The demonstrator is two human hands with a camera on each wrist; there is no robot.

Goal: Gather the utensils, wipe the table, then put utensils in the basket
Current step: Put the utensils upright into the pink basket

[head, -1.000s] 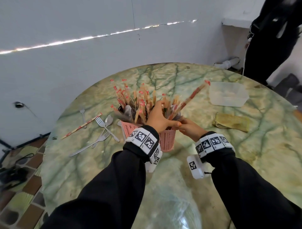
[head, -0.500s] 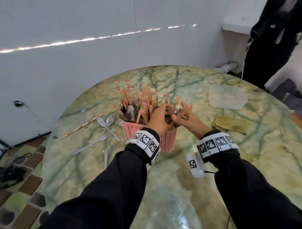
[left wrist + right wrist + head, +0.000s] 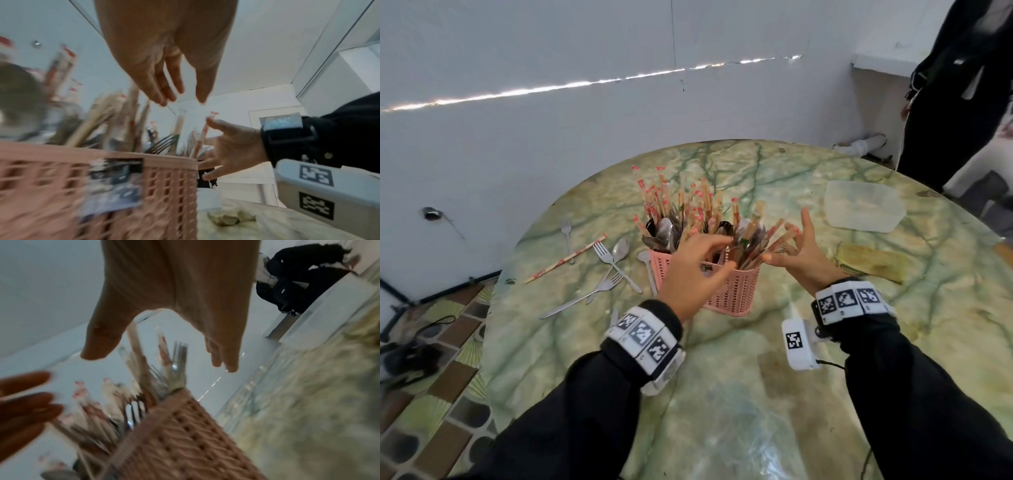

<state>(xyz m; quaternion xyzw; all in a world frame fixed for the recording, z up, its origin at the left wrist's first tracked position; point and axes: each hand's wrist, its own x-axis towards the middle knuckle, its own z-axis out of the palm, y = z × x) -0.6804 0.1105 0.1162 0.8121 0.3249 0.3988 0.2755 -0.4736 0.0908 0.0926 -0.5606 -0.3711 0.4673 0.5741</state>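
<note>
A pink plastic basket stands mid-table, crammed with wrapped chopsticks, spoons and forks. My left hand hovers over its near rim with fingers relaxed and nothing in them. My right hand is just right of the basket, fingers spread and empty, close to the leaning chopsticks. Both wrist views show an open palm above the basket. Loose forks, a spoon and one wrapped chopstick pair lie on the table to the left.
A yellow-green folded cloth lies right of the basket, with a clear plastic container behind it. The round green marble table drops off at the left to tiled floor. A person in black stands at the far right.
Both hands held chopsticks at the basket's right side and lowered them in. Now the fingers have let go and spread apart, and the hands have drawn back a little.
</note>
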